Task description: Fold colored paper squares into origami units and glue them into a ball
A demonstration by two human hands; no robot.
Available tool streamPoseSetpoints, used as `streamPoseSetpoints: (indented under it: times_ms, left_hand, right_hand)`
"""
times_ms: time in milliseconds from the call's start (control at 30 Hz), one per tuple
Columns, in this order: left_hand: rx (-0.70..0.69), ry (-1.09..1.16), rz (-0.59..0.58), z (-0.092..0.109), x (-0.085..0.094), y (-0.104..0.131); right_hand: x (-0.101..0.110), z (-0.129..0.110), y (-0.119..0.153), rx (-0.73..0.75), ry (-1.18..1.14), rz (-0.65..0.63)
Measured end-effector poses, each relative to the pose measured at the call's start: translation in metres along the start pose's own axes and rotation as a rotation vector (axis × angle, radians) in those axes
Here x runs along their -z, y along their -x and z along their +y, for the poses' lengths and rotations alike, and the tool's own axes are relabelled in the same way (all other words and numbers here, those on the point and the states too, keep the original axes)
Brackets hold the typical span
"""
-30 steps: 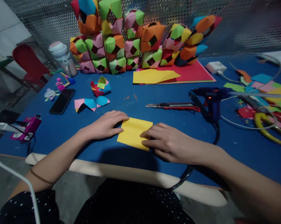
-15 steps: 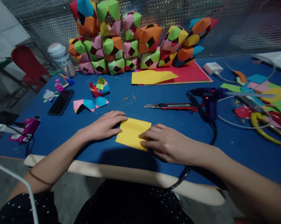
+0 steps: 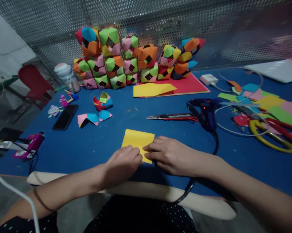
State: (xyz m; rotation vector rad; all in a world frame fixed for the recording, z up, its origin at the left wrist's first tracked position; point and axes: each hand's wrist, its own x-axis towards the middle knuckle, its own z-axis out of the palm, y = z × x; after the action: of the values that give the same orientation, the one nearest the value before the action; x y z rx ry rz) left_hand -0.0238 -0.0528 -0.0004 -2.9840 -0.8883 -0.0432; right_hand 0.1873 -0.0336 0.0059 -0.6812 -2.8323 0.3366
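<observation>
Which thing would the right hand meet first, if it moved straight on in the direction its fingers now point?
Most likely the left hand, close ahead of the right hand at the same yellow paper; the exact gap between them is hard to judge.

A four-sided yellow paper [image 3: 137, 138] (lower left covered) lies slightly askew on the blue tabletop [image 3: 94, 144].

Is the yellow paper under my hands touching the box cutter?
Apart. The head view shows bare blue tabletop between the yellow paper and the box cutter.
</observation>
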Motion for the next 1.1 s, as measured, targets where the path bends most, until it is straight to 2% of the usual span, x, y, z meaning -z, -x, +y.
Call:
streamPoseSetpoints:
  times_ms: [67, 200, 300, 400, 533, 633, 700, 867, 1100]
  left_hand:
    - [0.090, -0.011, 0.008, 0.011, 0.003, 0.001]
    - [0.158, 0.025, -0.003, 0.029, 0.007, 0.003]
    - [0.160, 0.065, 0.029, 0.032, 0.002, 0.006]
    - [0.178, 0.161, 0.086, 0.031, -0.006, 0.010]
    - [0.178, 0.337, 0.158, 0.029, -0.013, 0.014]
    - [0.166, 0.402, 0.215, 0.029, -0.016, 0.016]
    - [0.149, 0.374, 0.211, 0.029, -0.017, 0.016]
    - [0.107, 0.225, 0.127, 0.029, -0.017, 0.017]
    - [0.093, 0.119, 0.176, 0.030, -0.021, 0.019]
  right_hand:
    - [0.000, 0.002, -0.001, -0.021, -0.042, 0.012]
    - [-0.002, 0.001, -0.004, -0.077, -0.104, 0.063]
    - [-0.005, -0.005, -0.011, -0.126, -0.147, 0.110]
    - [-0.008, -0.011, -0.021, -0.094, -0.314, 0.137]
    - [-0.013, -0.011, -0.031, -0.036, -0.509, -0.029]
    - [-0.015, -0.004, -0.034, -0.063, -0.483, -0.161]
    - [-0.016, 0.003, -0.035, -0.070, -0.438, -0.196]
    - [-0.019, 0.021, -0.038, -0.084, -0.348, -0.174]
    - [-0.020, 0.028, -0.040, -0.171, -0.222, -0.184]
